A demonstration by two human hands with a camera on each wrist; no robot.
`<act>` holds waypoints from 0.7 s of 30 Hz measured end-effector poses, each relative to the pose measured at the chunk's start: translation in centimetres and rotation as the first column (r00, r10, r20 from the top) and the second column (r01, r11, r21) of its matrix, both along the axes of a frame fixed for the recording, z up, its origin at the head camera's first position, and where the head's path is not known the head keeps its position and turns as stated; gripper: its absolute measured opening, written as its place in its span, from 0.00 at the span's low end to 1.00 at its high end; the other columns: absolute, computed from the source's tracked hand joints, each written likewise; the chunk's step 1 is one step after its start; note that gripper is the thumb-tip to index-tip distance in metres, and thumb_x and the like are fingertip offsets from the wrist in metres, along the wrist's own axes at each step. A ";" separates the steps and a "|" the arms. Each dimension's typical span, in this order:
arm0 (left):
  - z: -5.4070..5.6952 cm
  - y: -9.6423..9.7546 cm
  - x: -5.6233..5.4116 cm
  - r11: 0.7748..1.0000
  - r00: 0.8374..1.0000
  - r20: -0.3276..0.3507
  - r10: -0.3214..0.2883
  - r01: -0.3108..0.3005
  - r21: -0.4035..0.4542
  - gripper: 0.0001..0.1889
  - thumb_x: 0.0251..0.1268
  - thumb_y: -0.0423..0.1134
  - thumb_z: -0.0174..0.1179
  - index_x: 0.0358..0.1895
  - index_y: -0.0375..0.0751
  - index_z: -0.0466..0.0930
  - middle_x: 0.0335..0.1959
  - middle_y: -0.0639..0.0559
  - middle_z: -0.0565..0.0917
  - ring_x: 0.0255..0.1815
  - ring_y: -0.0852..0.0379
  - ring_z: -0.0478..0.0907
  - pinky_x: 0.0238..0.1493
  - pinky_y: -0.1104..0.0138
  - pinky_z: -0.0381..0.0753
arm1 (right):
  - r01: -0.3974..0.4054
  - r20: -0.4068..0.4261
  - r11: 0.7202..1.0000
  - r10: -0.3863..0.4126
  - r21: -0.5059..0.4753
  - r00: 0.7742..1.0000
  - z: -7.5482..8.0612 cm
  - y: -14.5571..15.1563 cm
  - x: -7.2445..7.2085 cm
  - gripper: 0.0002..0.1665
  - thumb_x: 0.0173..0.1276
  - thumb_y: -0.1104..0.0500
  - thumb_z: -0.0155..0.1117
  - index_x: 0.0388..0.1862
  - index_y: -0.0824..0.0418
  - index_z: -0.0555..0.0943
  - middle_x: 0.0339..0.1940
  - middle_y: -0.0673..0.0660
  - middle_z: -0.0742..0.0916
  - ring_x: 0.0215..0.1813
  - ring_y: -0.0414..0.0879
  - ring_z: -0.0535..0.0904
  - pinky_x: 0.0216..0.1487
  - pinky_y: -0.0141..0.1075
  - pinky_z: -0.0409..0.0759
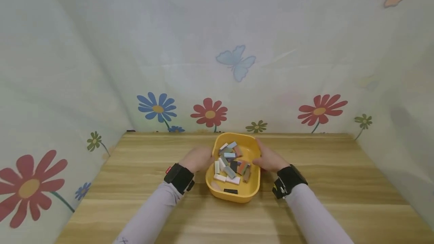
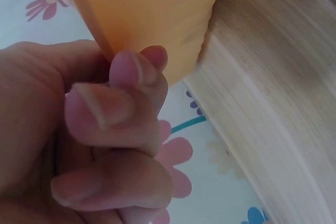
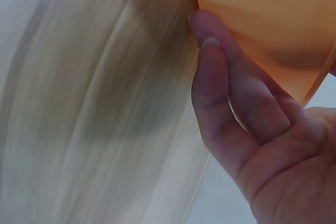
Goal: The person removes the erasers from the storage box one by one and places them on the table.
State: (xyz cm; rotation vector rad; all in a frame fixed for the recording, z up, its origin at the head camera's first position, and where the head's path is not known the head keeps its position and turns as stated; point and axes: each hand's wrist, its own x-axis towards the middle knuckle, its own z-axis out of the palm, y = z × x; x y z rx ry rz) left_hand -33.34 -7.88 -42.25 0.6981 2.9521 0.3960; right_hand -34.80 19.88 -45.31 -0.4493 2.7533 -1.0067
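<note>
A yellow plastic basin (image 1: 250,185) with rounded corners is between both hands in the head view. Inside it lies a loose heap of small rectangular blocks (image 1: 229,155) in white, grey, light blue, reddish brown and black. My left hand (image 1: 199,157) grips the basin's left side; in the left wrist view its curled fingers (image 2: 118,108) meet the outer wall. On the opposite side my right hand (image 1: 270,158) holds the rim, thumb over the inside and fingers (image 3: 212,85) against the outer wall. Whether the basin touches the table cannot be told.
A wood-grain table (image 1: 142,199) extends on both sides of the basin. Behind it hangs a pale curtain (image 1: 190,67) printed with flowers and a butterfly, and similar cloth closes off the left and right sides. Black bands (image 1: 179,178) circle both wrists.
</note>
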 end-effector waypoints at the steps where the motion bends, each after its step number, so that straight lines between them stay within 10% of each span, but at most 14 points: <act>1: 0.1 -0.2 0.2 1.000 1.000 -0.006 -0.007 0.007 0.003 0.13 0.72 0.38 0.54 0.26 0.42 0.76 0.20 0.53 0.73 0.22 0.55 0.72 0.28 0.63 0.71 | -0.004 0.007 1.000 0.004 0.015 1.000 0.1 -0.1 -0.1 0.54 0.63 0.63 0.62 0.78 0.69 0.41 0.68 0.75 0.69 0.44 0.55 0.79 0.50 0.46 0.75; 14: -0.3 -1.2 3.0 0.994 0.987 -0.150 0.052 -0.065 -0.084 0.14 0.68 0.37 0.56 0.22 0.39 0.76 0.19 0.50 0.74 0.22 0.52 0.74 0.28 0.57 0.75 | -0.075 0.050 0.997 0.075 -0.010 0.996 -0.1 -1.4 -1.5 0.53 0.61 0.62 0.62 0.79 0.63 0.44 0.75 0.68 0.62 0.53 0.56 0.74 0.56 0.48 0.71; 21: -0.7 -2.0 2.7 0.996 0.994 -0.067 0.089 -0.090 -0.008 0.15 0.70 0.39 0.56 0.21 0.42 0.75 0.18 0.53 0.70 0.20 0.55 0.68 0.26 0.63 0.67 | -0.121 0.052 0.988 0.126 -0.095 0.991 -0.5 -1.7 -2.0 0.51 0.64 0.65 0.59 0.79 0.64 0.43 0.77 0.68 0.54 0.71 0.65 0.61 0.68 0.57 0.58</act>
